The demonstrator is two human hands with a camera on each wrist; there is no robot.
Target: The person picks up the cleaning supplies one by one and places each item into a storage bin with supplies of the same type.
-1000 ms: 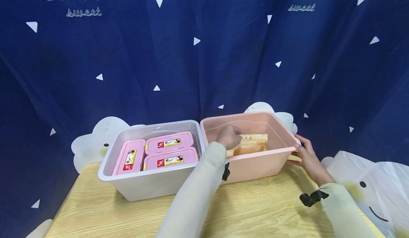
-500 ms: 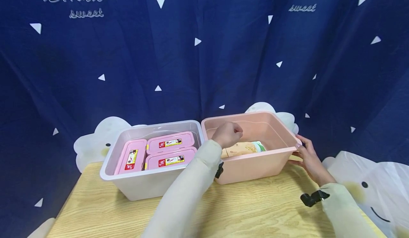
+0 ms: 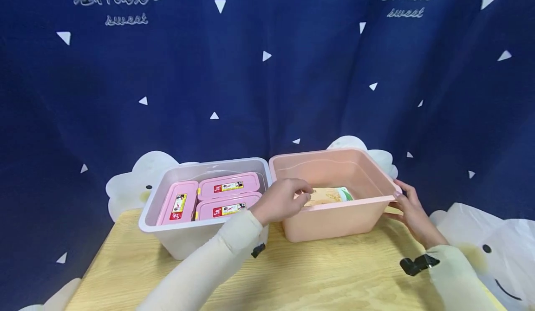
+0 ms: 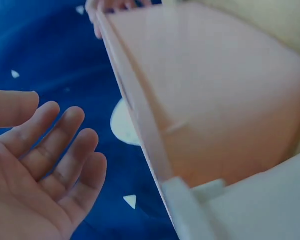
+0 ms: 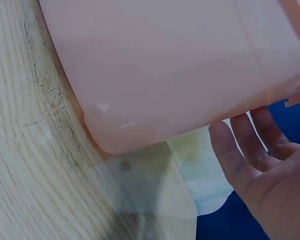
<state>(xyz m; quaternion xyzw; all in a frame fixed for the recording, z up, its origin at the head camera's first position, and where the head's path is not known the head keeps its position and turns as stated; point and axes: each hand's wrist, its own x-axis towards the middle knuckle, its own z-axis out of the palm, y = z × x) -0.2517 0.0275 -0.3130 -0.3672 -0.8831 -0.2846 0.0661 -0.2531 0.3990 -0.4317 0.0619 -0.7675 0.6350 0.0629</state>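
Observation:
My left hand (image 3: 284, 202) hovers over the near left rim of the pink plastic bin (image 3: 330, 223), its fingers loosely bent. The left wrist view shows that palm (image 4: 35, 195) bare, with nothing held. Inside the bin lies a beige packet (image 3: 328, 196) with a green and white end, partly hidden by the left hand and the near wall. At the bin's right corner, my right hand (image 3: 414, 213) grips the rim, thumb on top and fingers against the outside. In the right wrist view, its fingertips (image 5: 220, 132) touch the bin's outer wall.
Left of the pink bin stands a light grey bin (image 3: 167, 230) holding three pink-lidded boxes (image 3: 177, 204) with labels. Both bins stand on a wooden table (image 3: 309, 274), close to a blue curtain (image 3: 251, 69) behind.
My left hand has drawn back from inside the pink bin, leftward and nearer, and its fingers have loosened. The packet it held upright now lies flat. My right hand stays on the rim.

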